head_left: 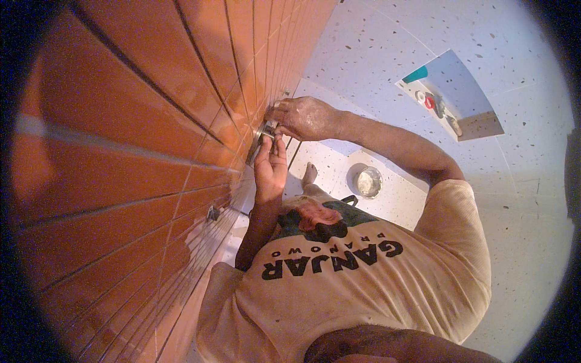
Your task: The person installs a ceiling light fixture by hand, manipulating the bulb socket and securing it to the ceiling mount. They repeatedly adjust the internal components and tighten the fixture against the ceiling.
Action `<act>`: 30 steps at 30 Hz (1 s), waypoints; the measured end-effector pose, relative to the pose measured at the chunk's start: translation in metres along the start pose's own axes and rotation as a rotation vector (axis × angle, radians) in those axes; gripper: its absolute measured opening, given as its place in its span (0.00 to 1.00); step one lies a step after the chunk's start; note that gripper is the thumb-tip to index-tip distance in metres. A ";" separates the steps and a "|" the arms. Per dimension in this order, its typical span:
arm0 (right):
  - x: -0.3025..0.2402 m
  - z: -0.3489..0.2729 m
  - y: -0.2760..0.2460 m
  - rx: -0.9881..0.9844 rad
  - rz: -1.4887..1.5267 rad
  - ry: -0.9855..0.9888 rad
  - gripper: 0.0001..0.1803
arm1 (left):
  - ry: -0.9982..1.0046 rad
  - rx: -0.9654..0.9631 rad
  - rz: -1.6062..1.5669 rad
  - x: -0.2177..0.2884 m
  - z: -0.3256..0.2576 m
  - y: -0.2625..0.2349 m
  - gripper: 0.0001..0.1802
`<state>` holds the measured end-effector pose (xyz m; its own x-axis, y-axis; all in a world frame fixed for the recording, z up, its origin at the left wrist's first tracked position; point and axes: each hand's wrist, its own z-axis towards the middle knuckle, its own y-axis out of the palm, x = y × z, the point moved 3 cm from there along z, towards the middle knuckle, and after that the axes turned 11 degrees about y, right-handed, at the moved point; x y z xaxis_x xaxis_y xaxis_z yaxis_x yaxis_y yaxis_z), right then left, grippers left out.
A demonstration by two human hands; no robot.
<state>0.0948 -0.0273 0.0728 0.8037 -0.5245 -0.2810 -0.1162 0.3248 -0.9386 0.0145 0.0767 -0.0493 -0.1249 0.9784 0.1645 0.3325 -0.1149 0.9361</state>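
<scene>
Both of my hands are up against the orange tiled wall (206, 142), at a small shiny metal fitting (265, 132) fixed or held there. My left hand (270, 168) comes from below, palm turned up, its fingertips closed on the fitting's lower edge. From the right my right hand (307, 117), dusted with pale powder, reaches across with curled fingers pressed at the fitting's upper end. The fingers hide part of the metal, so its exact kind cannot be made out.
A round tub (367, 182) with whitish material stands on the speckled floor, near my bare foot (309, 174). A recessed niche (478, 124) in the speckled wall holds a teal cup (416, 75), a red ring-shaped item (430, 103) and other small things. Another metal fitting (213, 213) juts from the orange wall.
</scene>
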 end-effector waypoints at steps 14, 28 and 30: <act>0.011 0.005 0.006 -0.108 -0.105 -0.238 0.09 | -0.070 0.016 -0.090 -0.002 0.005 -0.026 0.14; -0.028 0.003 -0.009 -0.305 -0.027 0.602 0.13 | 0.043 -0.025 0.085 -0.003 0.003 -0.010 0.17; -0.029 0.001 -0.018 -0.283 0.013 0.541 0.11 | 0.033 -0.047 0.080 -0.002 0.002 -0.006 0.16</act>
<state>0.0736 -0.0173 0.0981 0.3997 -0.8713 -0.2847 -0.3344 0.1505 -0.9303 0.0147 0.0758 -0.0563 -0.1307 0.9597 0.2489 0.2982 -0.2014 0.9330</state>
